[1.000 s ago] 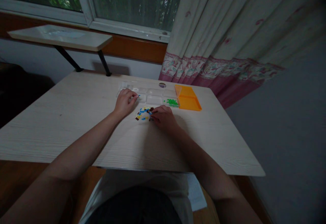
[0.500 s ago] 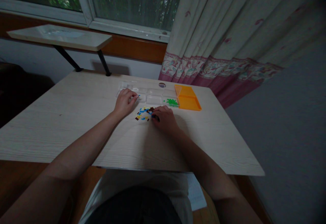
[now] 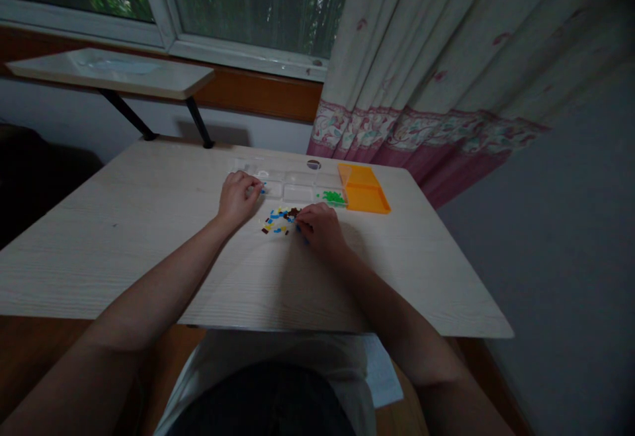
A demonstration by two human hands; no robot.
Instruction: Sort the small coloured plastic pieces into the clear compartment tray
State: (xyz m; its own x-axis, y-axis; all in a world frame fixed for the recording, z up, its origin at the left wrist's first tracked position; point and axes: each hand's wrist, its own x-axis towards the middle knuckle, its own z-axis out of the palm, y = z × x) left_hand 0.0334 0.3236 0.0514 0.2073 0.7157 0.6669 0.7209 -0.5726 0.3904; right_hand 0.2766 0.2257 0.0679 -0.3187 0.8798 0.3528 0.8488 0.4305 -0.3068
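Observation:
My left hand [image 3: 239,199] is over the left end of a clear divided tray [image 3: 298,193], thumb and fingertips pinched together. Small blue pieces [image 3: 263,190] show right at its fingertips; whether they are gripped or lie in the compartment is unclear. In front of the tray, a loose pile of tiny blue, yellow and brown pieces [image 3: 278,216] is spread on the table. My right hand [image 3: 321,227] rests at the right side of this pile, its fingers closed together and their hold hidden. Small green pieces [image 3: 332,196] fill the tray's front right compartment.
An open orange case [image 3: 366,196] lies against the tray's right end. Behind the tray is a small dark round spot [image 3: 313,165]. A raised shelf [image 3: 114,75] on black legs stands at the table's back left. A curtain [image 3: 397,118] hangs behind the table [image 3: 163,244].
My left hand has shifted slightly left, and more blue shows beside its fingertips. My right hand stays by the pile, its fingers slightly changed in pose.

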